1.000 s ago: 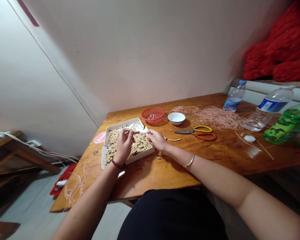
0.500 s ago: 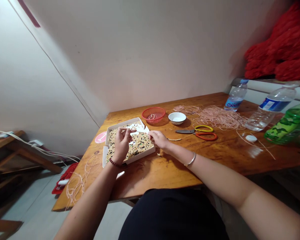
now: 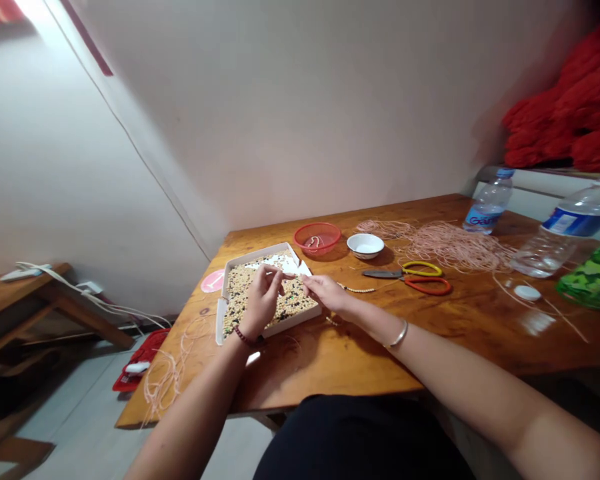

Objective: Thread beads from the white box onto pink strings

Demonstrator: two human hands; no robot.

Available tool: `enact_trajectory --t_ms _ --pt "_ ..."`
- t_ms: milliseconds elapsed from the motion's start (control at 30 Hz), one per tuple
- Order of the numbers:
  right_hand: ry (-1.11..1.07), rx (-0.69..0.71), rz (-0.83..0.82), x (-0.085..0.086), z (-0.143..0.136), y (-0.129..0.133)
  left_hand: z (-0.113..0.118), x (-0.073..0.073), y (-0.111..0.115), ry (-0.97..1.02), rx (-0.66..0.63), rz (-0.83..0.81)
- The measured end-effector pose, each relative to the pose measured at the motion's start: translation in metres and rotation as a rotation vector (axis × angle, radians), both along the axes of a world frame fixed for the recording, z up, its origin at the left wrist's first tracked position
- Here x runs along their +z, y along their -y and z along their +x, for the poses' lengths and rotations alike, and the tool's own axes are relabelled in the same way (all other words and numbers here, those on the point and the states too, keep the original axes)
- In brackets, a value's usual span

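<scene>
A shallow white box (image 3: 220, 327) full of small cream beads, mixed with dark and a few green ones, lies on the wooden table. Over it, my left hand (image 3: 264, 299) pinches something too small to make out, thumb against fingers. Just to its right, above the box's right edge, my right hand (image 3: 326, 293) is closed in a pinch. A beaded string (image 3: 360, 290) trails on the table from behind that hand, and its fingers seem to grip the string's end. The fingertips of both hands almost meet. Another short beaded end (image 3: 331, 321) shows below my right wrist.
Behind the box stand a red basket (image 3: 317, 238) with a beaded strand inside and a white bowl (image 3: 365, 246). Scissors (image 3: 410, 275), a heap of pink cord (image 3: 445, 245) and several bottles (image 3: 489, 202) spread to the right. Loose cord (image 3: 165, 380) hangs near the left edge.
My left hand's fingertips have come nearer to my right hand's, both staying pinched above the box. The whole view has shifted slightly, so the table sits lower and further right.
</scene>
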State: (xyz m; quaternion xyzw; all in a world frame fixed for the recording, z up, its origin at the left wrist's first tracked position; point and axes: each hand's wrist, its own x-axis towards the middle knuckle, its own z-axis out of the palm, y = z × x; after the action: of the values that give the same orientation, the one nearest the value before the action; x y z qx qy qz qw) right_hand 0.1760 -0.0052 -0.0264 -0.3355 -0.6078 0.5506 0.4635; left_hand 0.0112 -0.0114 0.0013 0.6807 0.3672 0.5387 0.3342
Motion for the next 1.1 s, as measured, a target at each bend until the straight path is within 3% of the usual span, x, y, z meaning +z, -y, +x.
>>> enact_trajectory --t_ms 233,400,600,767,933,1100 --pt "0.041 -0.054 0.111 -0.005 0.000 -0.001 -0.003 -0.002 0.000 -0.015 0.026 0.005" --pt "0.095 -0.114 0.059 -0.009 -0.001 -0.003 -0.002 -0.001 -0.002 -0.003 0.025 -0.001" --pt "-0.009 -0.151 0.142 -0.010 -0.003 -0.004 -0.002 0.000 -0.002 0.000 0.036 -0.014" --pt "0.050 -0.117 0.138 -0.012 -0.003 -0.003 -0.002 0.001 -0.002 0.016 0.029 -0.022" --pt "-0.003 -0.168 0.228 -0.011 -0.003 -0.002 -0.002 0.001 -0.002 0.020 0.070 -0.011" --pt "-0.023 -0.150 0.128 -0.011 -0.003 -0.003 -0.003 0.003 -0.003 0.038 0.112 -0.007"
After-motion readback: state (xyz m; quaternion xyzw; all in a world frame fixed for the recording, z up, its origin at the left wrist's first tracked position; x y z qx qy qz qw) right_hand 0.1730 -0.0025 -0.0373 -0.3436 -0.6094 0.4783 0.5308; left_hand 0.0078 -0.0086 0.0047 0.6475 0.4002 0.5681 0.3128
